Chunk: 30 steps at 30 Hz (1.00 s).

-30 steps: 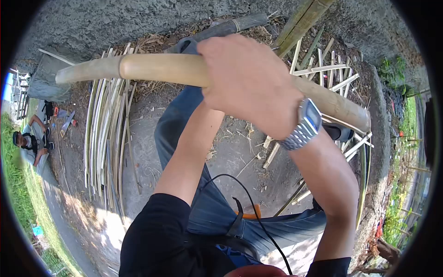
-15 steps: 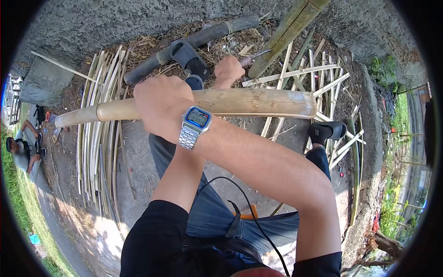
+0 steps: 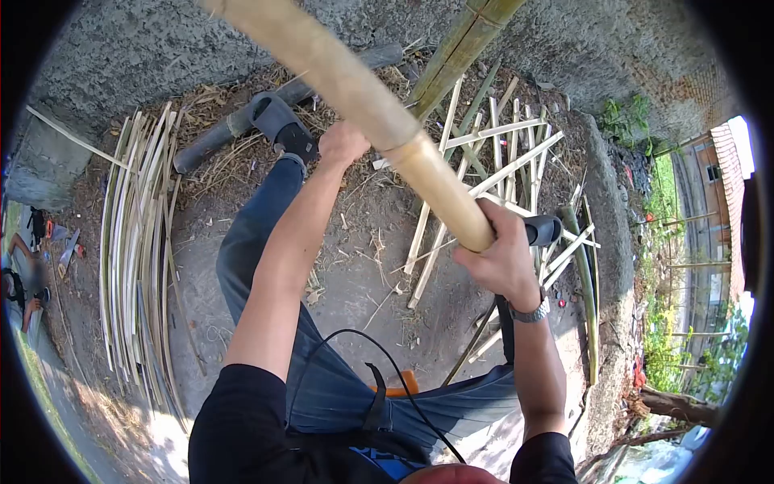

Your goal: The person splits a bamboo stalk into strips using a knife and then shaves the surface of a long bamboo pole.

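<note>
My right hand (image 3: 504, 254), with a metal watch on its wrist, is wrapped round the lower end of a pale bamboo pole (image 3: 431, 173). The pole slants up and leftward past the top of the view. My left hand (image 3: 343, 143) is closed beyond the pole, which hides part of its fingers. Earlier it gripped the handle of a thin-bladed knife; now the pole covers most of that knife. A thicker greenish bamboo pole (image 3: 463, 56) leans in from the top, just right of the raised one.
Long split bamboo strips (image 3: 129, 250) lie in a bundle at left. More strips (image 3: 508, 165) are crossed on the ground at right. A dark bamboo length (image 3: 205, 149) lies by my sandal (image 3: 282, 125). A rough wall (image 3: 218, 48) stands ahead. A person (image 3: 28, 282) sits far left.
The pale bamboo pole has swung from level to steeply slanted. My right hand has moved from its left part to its right end, uncrossing my arms. The camera view has shifted too.
</note>
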Tool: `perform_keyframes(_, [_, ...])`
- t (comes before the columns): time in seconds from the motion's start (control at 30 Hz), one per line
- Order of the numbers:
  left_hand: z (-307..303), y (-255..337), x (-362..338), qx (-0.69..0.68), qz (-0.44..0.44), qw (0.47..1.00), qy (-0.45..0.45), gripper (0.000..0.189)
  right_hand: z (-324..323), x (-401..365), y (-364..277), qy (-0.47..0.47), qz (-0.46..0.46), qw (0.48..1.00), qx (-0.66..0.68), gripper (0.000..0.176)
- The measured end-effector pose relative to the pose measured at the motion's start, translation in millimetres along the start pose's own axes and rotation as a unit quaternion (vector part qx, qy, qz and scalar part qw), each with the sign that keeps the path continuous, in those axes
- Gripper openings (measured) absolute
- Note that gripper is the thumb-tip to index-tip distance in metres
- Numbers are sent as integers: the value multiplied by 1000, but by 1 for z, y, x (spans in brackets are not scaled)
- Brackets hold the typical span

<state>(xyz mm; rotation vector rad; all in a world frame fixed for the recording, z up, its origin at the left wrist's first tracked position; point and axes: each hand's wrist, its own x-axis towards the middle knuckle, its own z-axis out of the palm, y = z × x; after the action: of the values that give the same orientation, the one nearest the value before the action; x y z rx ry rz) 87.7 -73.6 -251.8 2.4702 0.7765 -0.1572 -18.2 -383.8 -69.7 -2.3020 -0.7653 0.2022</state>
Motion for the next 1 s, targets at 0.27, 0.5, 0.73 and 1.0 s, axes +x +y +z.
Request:
perform_keyframes(0.27, [-8,19,8,25,23,999,18,38,-266,-14,-108,200,-306,888,278,35])
perform_keyframes(0.5, [-14,28,13,25,24,999,14,38,-94,56,24,326,-167,889,274,25])
perform_keyframes(0.73, [17,1,32,28,45,997,58,38,104,22,181,69,165,931,319,30])
perform_keyframes(1.0, [-6,33,26,30,32,999,11,41,-259,104,-79,251,-286,895,232,33])
